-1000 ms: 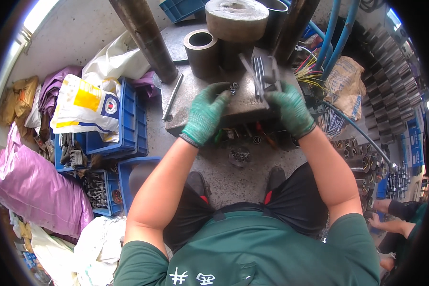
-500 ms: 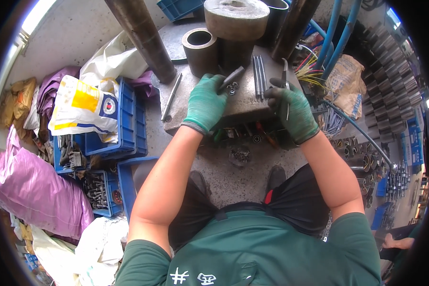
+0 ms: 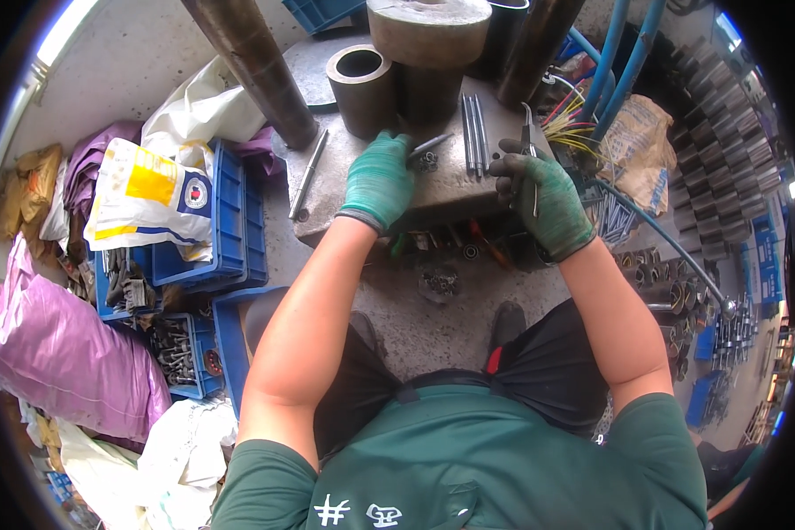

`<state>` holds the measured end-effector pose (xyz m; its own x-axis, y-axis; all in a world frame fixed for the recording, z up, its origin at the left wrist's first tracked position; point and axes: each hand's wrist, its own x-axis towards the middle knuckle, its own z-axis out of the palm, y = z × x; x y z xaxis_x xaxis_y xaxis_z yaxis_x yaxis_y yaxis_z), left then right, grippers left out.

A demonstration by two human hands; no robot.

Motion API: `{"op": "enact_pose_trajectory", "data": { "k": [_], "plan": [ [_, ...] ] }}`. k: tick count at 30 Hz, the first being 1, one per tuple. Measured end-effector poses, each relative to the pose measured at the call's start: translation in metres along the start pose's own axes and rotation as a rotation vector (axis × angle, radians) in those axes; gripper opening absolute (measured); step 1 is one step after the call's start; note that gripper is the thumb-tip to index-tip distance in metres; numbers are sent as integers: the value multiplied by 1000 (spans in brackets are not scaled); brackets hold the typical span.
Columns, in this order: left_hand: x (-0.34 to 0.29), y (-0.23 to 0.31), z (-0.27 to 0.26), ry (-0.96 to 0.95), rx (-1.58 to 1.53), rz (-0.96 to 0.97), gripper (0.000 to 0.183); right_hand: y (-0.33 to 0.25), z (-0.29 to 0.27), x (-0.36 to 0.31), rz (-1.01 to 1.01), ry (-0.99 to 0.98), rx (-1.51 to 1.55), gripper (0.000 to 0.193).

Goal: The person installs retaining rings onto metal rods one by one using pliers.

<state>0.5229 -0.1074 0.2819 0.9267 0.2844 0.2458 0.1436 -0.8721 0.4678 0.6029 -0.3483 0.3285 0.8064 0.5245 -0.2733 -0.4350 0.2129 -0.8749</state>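
My left hand [image 3: 380, 184], in a green glove with dark fingertips, is closed on a narrow dark metal piece [image 3: 431, 145] that points right; the fingers hide its other end. Just beneath it, a small pile of dark rings [image 3: 428, 162] lies on the metal block table [image 3: 353, 208]. My right hand [image 3: 546, 194], gloved alike, grips a slim metal tool with a bent tip [image 3: 527, 132], held upright over the table's right edge. Between the hands lie several slim metal rods [image 3: 474, 132], side by side. Another rod [image 3: 309, 174] lies alone left of my left hand.
Behind the hands stand a thick hollow cylinder [image 3: 360, 88], a large round metal block [image 3: 428, 34] and steel posts [image 3: 256, 66]. Blue crates [image 3: 227, 212] and sacks [image 3: 71, 340] crowd the left. Blue hoses [image 3: 625, 75], wires and stacked metal tubes [image 3: 715, 150] fill the right.
The dark piece in my left hand has turned and now looks narrower. The bent-tip tool stays in my right hand. The table has shifted slightly left in view.
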Motion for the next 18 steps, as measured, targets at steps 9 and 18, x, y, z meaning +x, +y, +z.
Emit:
{"op": "enact_pose_trajectory", "data": {
  "k": [9,18],
  "plan": [
    [8,-20,-7,50,-305,-188,29,-7,14,-10,85,-180,-136,56],
    [10,-17,-22,-134,-555,-357,28,1,10,-8,79,-281,-354,65]
  ]
}}
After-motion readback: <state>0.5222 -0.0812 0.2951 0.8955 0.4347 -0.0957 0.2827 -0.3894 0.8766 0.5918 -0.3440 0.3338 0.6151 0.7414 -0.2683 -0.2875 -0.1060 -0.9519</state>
